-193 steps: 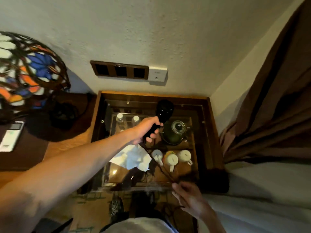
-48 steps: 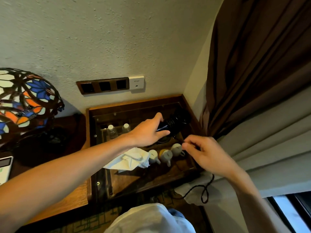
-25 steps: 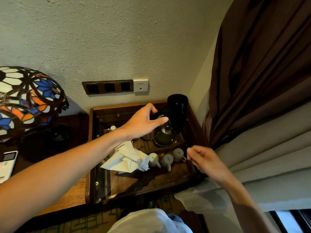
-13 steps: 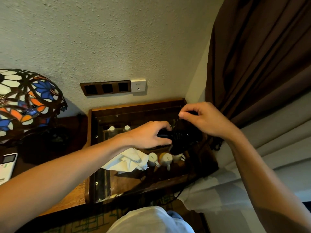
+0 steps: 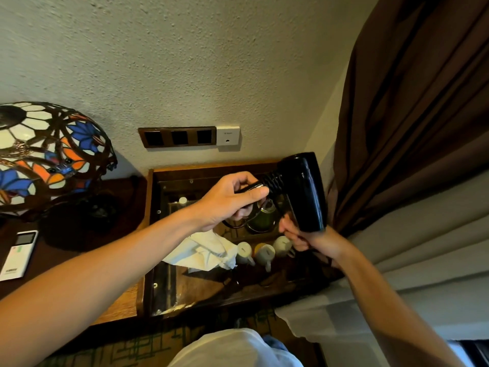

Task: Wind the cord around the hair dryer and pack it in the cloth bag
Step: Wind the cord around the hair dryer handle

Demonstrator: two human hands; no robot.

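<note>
Since half a second ago, our right hand [image 5: 315,238] drops from above dryer [image 5: 304,189] to beneath it, pinching cord; left hand [image 5: 232,201] clamps handle over tabletop [image 5: 148,260]. Winding underway; next loop needs tension.

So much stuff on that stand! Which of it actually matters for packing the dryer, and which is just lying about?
Part of the job:
dryer, held in the left hand
cord, with the right hand below the barrel
cloth bag

Lying about:
lamp
remote
kettle
cups
bottle
</note>
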